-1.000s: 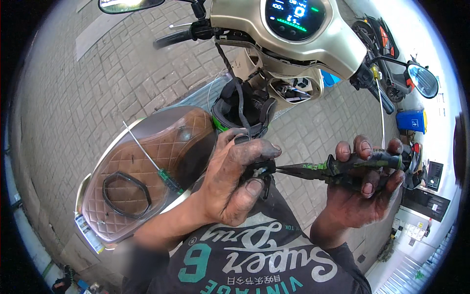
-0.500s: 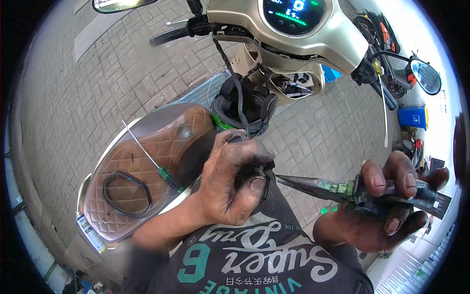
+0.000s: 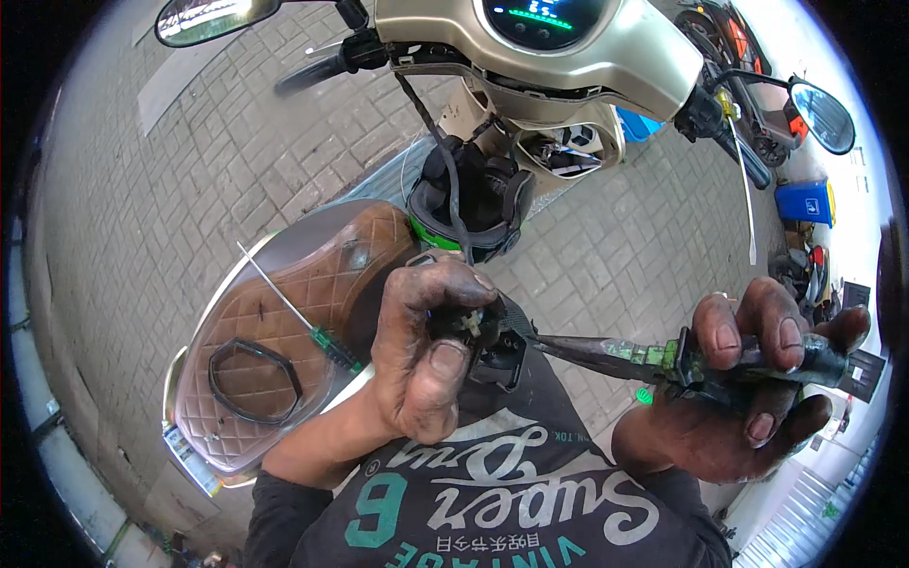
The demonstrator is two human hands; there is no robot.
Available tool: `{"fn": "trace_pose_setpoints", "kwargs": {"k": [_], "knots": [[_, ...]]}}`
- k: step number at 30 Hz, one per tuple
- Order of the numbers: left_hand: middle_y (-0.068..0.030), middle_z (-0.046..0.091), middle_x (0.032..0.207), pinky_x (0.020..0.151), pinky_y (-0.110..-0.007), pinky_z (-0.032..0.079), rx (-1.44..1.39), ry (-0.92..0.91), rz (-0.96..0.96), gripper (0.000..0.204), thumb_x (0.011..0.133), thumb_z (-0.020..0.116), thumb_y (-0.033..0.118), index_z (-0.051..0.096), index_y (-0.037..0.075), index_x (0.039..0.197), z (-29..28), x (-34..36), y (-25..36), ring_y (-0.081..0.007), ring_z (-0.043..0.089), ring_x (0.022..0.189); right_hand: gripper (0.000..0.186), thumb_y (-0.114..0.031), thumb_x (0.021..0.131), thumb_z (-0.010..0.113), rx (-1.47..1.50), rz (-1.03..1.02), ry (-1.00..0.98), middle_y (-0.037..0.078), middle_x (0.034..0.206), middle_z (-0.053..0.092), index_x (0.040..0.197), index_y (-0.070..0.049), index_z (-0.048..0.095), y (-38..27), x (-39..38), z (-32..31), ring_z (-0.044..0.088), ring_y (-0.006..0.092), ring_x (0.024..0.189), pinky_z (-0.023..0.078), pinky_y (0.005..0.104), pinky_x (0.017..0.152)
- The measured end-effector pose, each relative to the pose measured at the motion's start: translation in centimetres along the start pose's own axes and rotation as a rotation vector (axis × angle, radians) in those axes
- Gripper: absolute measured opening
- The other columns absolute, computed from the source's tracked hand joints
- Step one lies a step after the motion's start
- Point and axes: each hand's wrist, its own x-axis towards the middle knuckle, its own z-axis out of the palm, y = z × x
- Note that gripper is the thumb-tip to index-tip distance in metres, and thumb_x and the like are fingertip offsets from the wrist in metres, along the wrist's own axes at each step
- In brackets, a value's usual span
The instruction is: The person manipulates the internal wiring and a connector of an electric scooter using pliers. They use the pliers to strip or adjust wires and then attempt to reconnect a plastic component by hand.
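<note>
My left hand (image 3: 423,355) is closed round the end of a black cable (image 3: 453,194), which comes down from under the scooter's handlebar cover. A small black part with a pale middle (image 3: 471,325) shows between its thumb and fingers. Right beside it is a black square housing (image 3: 504,358), partly hidden; whether the two are joined I cannot tell. My right hand (image 3: 748,379) grips long-nose pliers (image 3: 606,355) with green marks near the joint. Their narrow tips touch or nearly touch the housing's right edge.
A quilted brown scooter seat (image 3: 275,322) carries a green-handled screwdriver (image 3: 317,333) and a black ring-shaped frame (image 3: 214,379). Ahead are a helmet (image 3: 473,204), a beige bin of parts (image 3: 606,142) and the handlebar cover (image 3: 568,76). Another screwdriver (image 3: 741,180) hangs by the right grip.
My left hand has shifted slightly left and turned, so the black housing now shows beside it. The pliers' tips have come against or close to that housing. The whole view has tilted down a little.
</note>
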Motion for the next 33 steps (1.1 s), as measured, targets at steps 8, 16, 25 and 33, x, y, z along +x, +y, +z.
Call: {"fn": "trace_pose_setpoints", "kwargs": {"k": [8,16,25,33], "knots": [[-0.0147,0.049,0.085,0.071,-0.031,0.039,-0.046,0.121,-0.083,0.037,0.088,0.047,0.036,0.04,0.005,0.108,0.9,-0.2,0.3,-0.0197,0.048,0.073,0.054,-0.029,0.091,0.051,-0.009,0.016,0.008,0.0,0.056,0.053,0.136,-0.006,0.032,0.1,-0.2,-0.1,0.042,0.0168,0.103,0.038,0.0361,0.08],[-0.0152,0.048,0.089,0.068,-0.03,0.04,0.282,-0.006,0.112,0.03,0.088,0.04,0.025,0.039,0.003,0.108,-0.1,-0.6,-0.7,-0.0188,0.047,0.076,0.055,-0.03,0.091,0.051,-0.026,0.005,0.071,-0.003,0.052,0.052,0.137,-0.007,0.031,0.5,-1.0,0.0,0.043,0.0164,0.103,0.037,0.0371,0.079],[-0.0165,0.046,0.092,0.067,-0.031,0.04,0.388,-0.098,0.135,0.03,0.087,0.04,0.02,0.036,0.002,0.111,0.1,-1.0,-0.7,-0.0195,0.046,0.077,0.055,-0.032,0.092,0.049,-0.008,-0.018,0.091,-0.005,0.05,0.049,0.138,-0.007,0.031,0.8,-1.8,-0.4,0.042,0.0167,0.101,0.036,0.0378,0.078],[-0.0147,0.055,0.086,0.084,-0.046,0.032,0.476,-0.017,0.271,0.032,0.08,0.047,0.017,0.046,0.001,0.107,0.7,-1.0,-1.0,-0.0272,0.047,0.079,0.055,-0.034,0.093,0.046,-0.021,-0.036,0.128,-0.005,0.049,0.049,0.138,-0.008,0.029,0.9,-2.6,-0.9,0.041,0.0169,0.101,0.035,0.0375,0.079]]}}
